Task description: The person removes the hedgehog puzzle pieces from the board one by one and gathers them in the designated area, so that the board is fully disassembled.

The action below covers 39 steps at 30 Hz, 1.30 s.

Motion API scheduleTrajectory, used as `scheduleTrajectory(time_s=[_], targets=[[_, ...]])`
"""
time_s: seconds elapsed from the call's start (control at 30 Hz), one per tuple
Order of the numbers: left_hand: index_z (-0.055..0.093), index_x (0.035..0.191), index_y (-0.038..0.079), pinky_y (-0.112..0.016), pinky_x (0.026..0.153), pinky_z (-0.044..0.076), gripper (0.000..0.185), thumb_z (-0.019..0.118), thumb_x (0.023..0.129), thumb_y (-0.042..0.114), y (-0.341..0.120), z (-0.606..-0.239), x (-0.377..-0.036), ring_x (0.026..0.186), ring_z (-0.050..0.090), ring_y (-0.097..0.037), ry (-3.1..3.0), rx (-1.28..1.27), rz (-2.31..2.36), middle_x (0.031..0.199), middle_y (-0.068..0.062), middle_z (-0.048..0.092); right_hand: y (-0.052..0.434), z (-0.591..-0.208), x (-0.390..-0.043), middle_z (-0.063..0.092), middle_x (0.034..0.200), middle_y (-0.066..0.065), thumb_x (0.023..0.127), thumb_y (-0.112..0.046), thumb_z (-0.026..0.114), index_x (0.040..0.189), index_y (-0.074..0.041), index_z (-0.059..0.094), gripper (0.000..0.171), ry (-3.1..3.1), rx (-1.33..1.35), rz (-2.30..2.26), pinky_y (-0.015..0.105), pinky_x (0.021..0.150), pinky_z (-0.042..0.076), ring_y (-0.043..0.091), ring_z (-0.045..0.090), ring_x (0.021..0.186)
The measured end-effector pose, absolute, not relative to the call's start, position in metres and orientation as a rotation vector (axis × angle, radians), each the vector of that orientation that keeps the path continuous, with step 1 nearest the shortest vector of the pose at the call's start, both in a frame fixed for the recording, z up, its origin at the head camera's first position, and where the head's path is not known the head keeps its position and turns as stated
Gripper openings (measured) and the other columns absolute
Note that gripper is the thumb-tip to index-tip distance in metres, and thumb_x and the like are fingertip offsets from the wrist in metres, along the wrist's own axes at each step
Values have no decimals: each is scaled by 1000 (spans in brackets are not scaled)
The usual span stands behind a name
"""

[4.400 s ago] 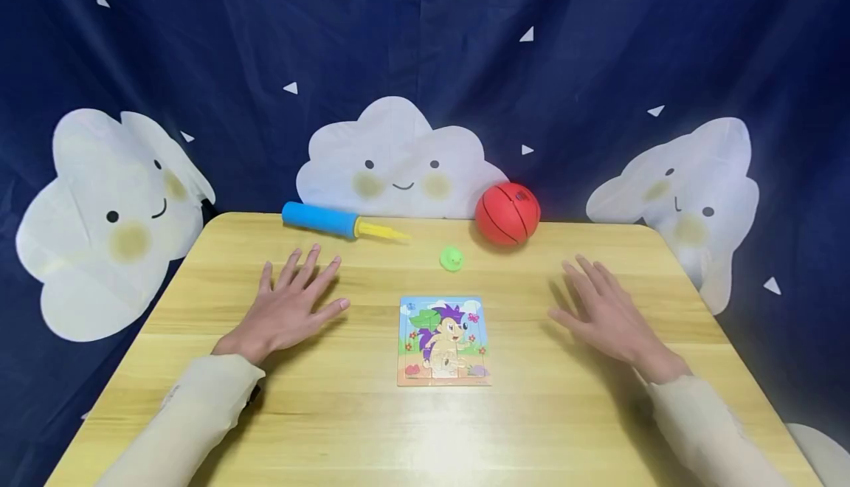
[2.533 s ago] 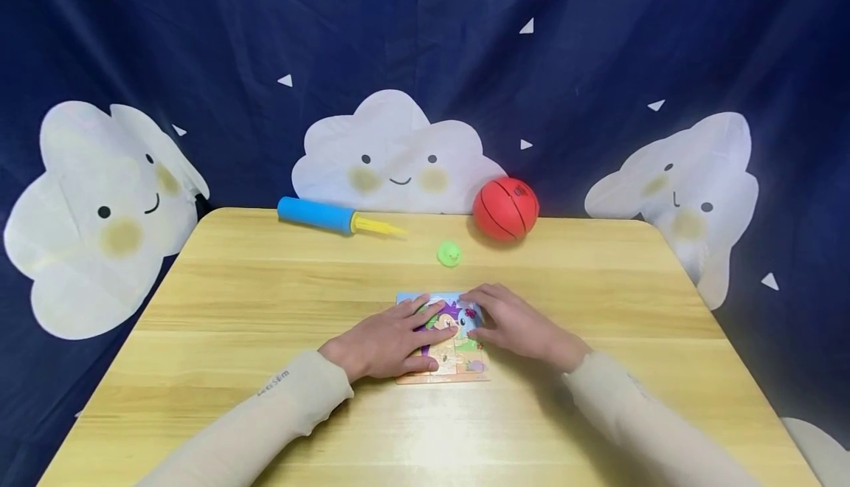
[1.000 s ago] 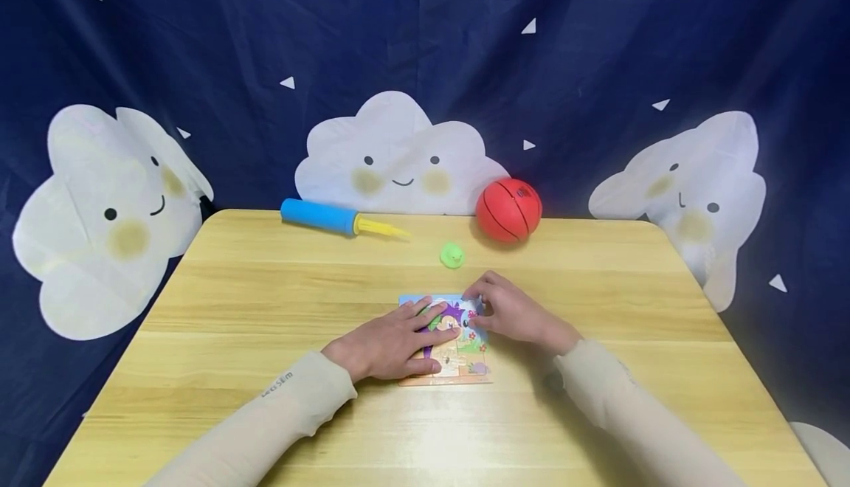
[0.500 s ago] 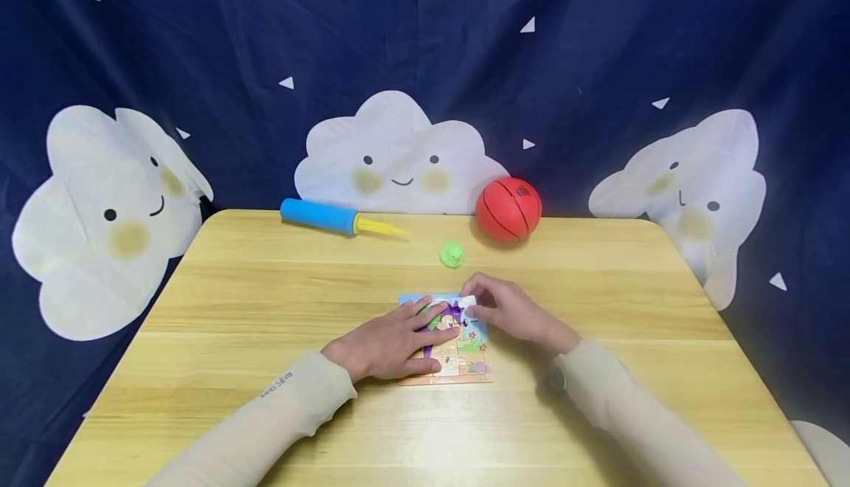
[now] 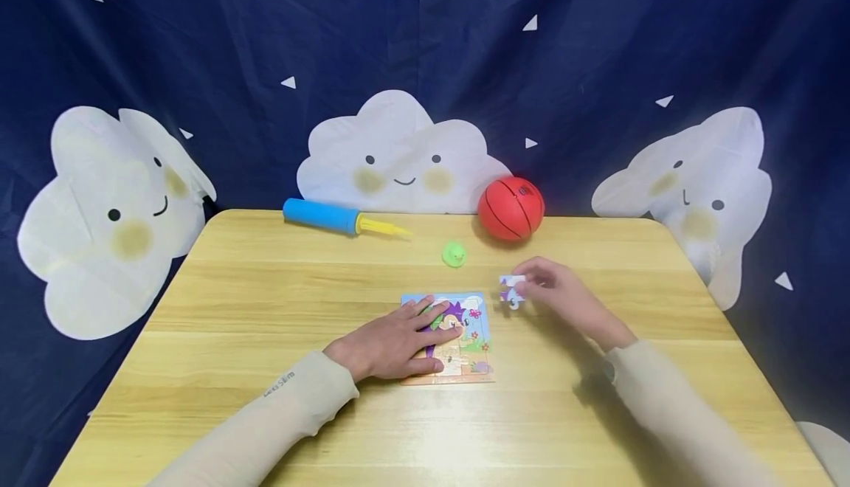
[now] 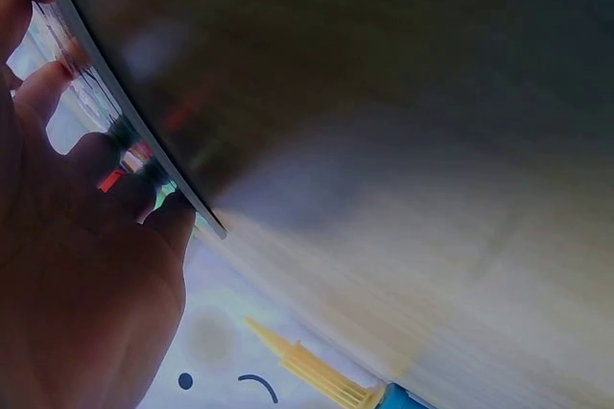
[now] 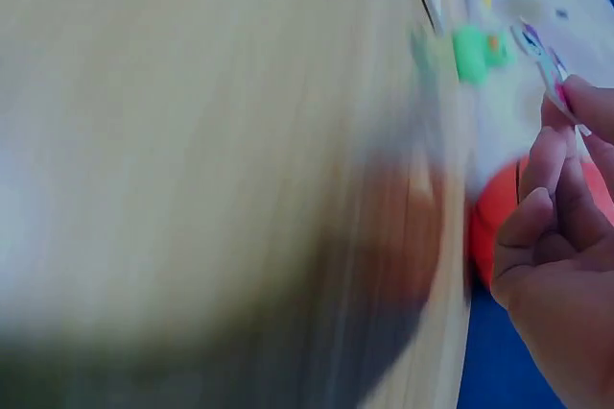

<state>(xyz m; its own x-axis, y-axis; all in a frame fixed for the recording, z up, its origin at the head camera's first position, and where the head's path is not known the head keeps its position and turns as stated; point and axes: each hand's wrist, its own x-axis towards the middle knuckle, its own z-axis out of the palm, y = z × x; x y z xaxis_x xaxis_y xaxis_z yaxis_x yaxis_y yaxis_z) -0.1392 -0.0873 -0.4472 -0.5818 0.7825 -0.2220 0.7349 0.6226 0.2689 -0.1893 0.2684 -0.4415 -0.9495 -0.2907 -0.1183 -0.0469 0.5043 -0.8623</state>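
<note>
Pinching a jigsaw piece (image 5: 510,291) between thumb and fingers of the right hand (image 5: 564,289), just right of the far right corner of the hedgehog puzzle board (image 5: 481,350) and apart from it. Raised above the wooden table (image 5: 412,435), printed side toward the head camera, long axis running near to far, rounded tab pointing near. Showing white, purple and pale blue, with a drawn eye by that tab; seen nearly edge-on and tilted in the right wrist view.

Resting the left hand (image 5: 392,339) on the left part of the puzzle board, fingers spread and extended toward the far right, grip released. As for the board: lies flat, square, so without a clear long axis, sky edge far and ground edge near, hedgehog partly hidden under the fingers.

Beyond the board, can see a green toy duck (image 5: 454,254), with a red mini basketball (image 5: 511,209) farther back to the right. At far left, can see a blue hand pump (image 5: 322,217), long axis left to right, yellow nozzle (image 5: 381,228) pointing right. Behind all that, can make out a dark blue curtain (image 5: 465,29) with smiling clouds.
</note>
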Motion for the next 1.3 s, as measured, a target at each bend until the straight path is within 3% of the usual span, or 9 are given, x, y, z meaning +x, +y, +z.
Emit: scheduleTrajectory(time_s=[0.13, 0.37, 0.63, 0.83, 1.03, 1.3], targets=[[36, 172, 35, -55, 137, 25, 62, 48, 114, 55, -87, -447, -139, 171, 15, -36, 2536, 1222, 206, 184, -6, 20, 300, -437, -185, 76, 120, 9, 104, -33, 77, 132, -13, 72, 35, 2532, -208, -1420, 30, 89, 57, 19, 68, 107], [38, 171, 33, -56, 136, 26, 62, 50, 114, 53, -89, -445, -139, 170, 17, -38, 2534, 1233, 210, 183, -9, 22, 353, -441, -179, 78, 115, -5, 105, -32, 76, 135, -7, 71, 39, 2578, -155, -1400, 26, 82, 53, 6, 67, 100], [38, 171, 33, -55, 136, 26, 62, 50, 114, 53, -89, -445, -139, 170, 17, -37, 2535, 1238, 205, 183, -8, 21, 400, -450, -175, 81, 115, -9, 107, -28, 74, 133, -2, 71, 37, 2649, -172, -1348, 12, 87, 48, -4, 70, 103], [37, 172, 33, -54, 136, 26, 62, 50, 114, 54, -88, -445, -139, 171, 16, -36, 2533, 1238, 203, 184, -7, 19, 421, -456, -176, 80, 115, -13, 109, -21, 71, 134, 4, 69, 36, 2659, -184, -1369, 5, 89, 46, -8, 70, 103], [37, 172, 33, -54, 137, 25, 62, 49, 114, 54, -87, -445, -139, 171, 16, -36, 2528, 1231, 209, 184, -7, 19, 425, -459, -175, 79, 112, -16, 109, -19, 69, 135, 9, 67, 38, 2684, -189, -1343, 7, 84, 49, -7, 70, 98], [36, 172, 34, -54, 137, 25, 62, 49, 114, 54, -87, -446, -140, 171, 14, -36, 2526, 1222, 207, 184, -6, 18, 424, -461, -176, 78, 124, 6, 108, -22, 71, 140, 2, 67, 40, 2771, -175, -1215, 10, 81, 51, -11, 66, 99]])
